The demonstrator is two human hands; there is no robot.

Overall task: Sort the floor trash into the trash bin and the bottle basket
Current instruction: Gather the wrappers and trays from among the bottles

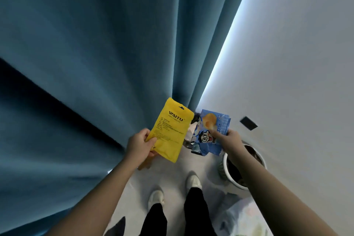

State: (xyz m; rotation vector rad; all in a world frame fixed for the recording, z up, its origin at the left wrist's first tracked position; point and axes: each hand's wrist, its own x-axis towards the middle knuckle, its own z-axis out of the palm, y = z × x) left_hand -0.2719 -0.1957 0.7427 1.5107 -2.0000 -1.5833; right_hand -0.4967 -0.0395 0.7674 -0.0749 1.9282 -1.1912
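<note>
A teal curtain (80,67) fills the left side and hangs down to the pale floor (172,174). In front of its lower folds the left hand (139,147) holds a flat yellow packet (170,130) by its lower left corner. The thumb lies across the printed face and the fingers are curled behind. The packet stands up and away from the hand, tilted to the right, with its hang-hole end uppermost. Just below that wrist an orange scrap (144,165) lies on the floor, partly hidden by the arm. Between the two held things, further from the person, is a dark heap of crumpled wrappers (191,133); whether a bin holds them cannot be told. To its right the right hand (228,140) pinches a blue snack wrapper (209,132) at its right edge. The wrapper spreads leftward from the fingers, its cartoon face showing and its lower edge crumpled. Neither held thing touches the other. Under the right forearm a white round container (226,161) with a dark inside stands against the white wall (297,63). A black socket plate (248,123) is on that wall. Two white shoes (156,197) stand on the floor below the hands. A pale patterned cloth (243,216) lies at the lower right.
</note>
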